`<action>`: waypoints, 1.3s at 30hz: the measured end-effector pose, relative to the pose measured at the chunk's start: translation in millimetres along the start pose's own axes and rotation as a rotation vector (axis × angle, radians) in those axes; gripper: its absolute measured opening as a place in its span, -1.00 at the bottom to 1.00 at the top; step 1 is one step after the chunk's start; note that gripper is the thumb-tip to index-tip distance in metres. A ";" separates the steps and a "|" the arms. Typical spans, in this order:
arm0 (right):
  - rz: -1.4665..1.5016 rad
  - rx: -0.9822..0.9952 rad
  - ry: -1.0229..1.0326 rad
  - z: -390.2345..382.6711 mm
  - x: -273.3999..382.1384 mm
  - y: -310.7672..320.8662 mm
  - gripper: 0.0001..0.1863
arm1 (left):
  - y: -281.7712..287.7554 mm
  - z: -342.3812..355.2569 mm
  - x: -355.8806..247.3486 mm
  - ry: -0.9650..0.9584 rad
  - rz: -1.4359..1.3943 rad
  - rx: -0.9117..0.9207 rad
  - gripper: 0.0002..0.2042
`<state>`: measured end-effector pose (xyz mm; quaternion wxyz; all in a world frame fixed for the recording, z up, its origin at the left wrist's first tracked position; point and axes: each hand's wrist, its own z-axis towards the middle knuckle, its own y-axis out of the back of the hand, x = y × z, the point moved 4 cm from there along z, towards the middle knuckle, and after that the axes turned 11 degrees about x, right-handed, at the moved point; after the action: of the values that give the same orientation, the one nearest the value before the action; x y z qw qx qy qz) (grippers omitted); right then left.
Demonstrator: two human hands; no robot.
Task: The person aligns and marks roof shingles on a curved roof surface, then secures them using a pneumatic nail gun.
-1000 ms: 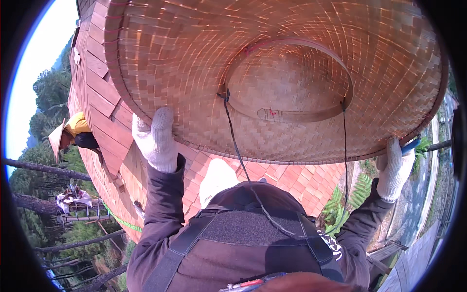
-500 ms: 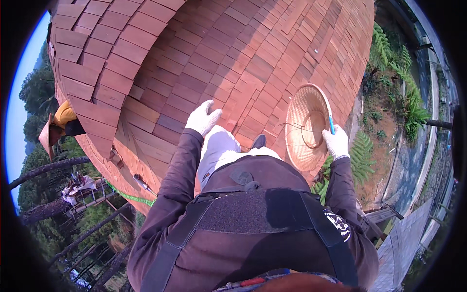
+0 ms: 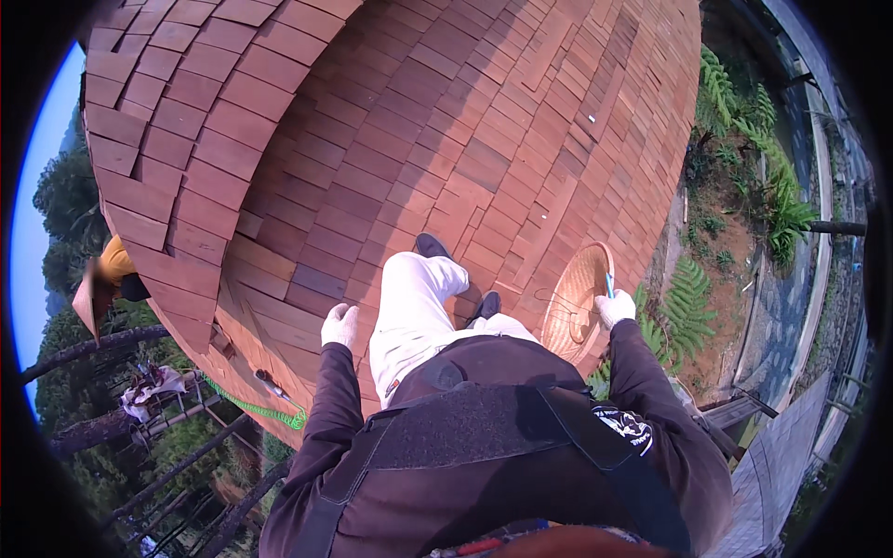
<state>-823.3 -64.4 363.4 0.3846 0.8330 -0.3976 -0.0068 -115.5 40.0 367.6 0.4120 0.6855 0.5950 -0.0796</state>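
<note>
A woven conical hat (image 3: pixel 560 314) hangs with its inside facing up on my right side. My right hand (image 3: pixel 614 308), in a white glove, is closed on its rim. A thin light-blue stick-like thing (image 3: pixel 610 279) shows there too; its kind is unclear. A thin dark cord crosses the hat's inside. On the other side, my white-gloved left hand (image 3: pixel 339 325) hangs low over the shingles beside my leg, fingers curled in, nothing visible in them. Below me lies the roof of reddish wooden shingles (image 3: pixel 484 158), with my dark shoes (image 3: pixel 432 245) on it.
A raised curved shingle section (image 3: pixel 219 102) overhangs at the left. A person in a conical hat and yellow top (image 3: pixel 116 260) is beyond its edge. A hand tool (image 3: pixel 271 383) and a green coiled hose (image 3: pixel 265 409) lie lower left. Past the right roof edge are ferns (image 3: pixel 688 302).
My left hand has dropped back toward my body and its fingers have curled in. My right hand and the hat have come lower and nearer. More of my legs and both shoes now show.
</note>
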 end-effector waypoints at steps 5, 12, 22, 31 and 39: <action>-0.072 -0.037 0.061 56.2 94.8 1.6 -0.63 | 23.3 43.5 -44.4 -0.026 -0.175 -0.101 -0.47; -0.053 -0.233 0.137 143.4 239.2 63.0 -0.62 | 121.3 139.5 -235.6 -0.337 0.245 -0.502 -0.44; 0.048 -0.456 0.161 239.1 495.8 190.8 -0.55 | 210.9 306.8 -558.2 -0.816 0.886 -0.637 -0.40; 0.044 -0.501 0.091 437.5 655.3 231.1 -0.57 | 175.3 445.2 -702.4 -0.740 1.229 -0.723 -0.32; 0.113 -0.358 0.144 564.8 812.4 154.2 -0.61 | 157.5 457.4 -710.2 -0.712 1.321 -0.820 -0.35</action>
<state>-548.2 -1025.5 304.7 0.5539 0.7260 -0.4075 0.0038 -0.8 -787.0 571.1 0.7516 0.6226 -0.1100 0.1878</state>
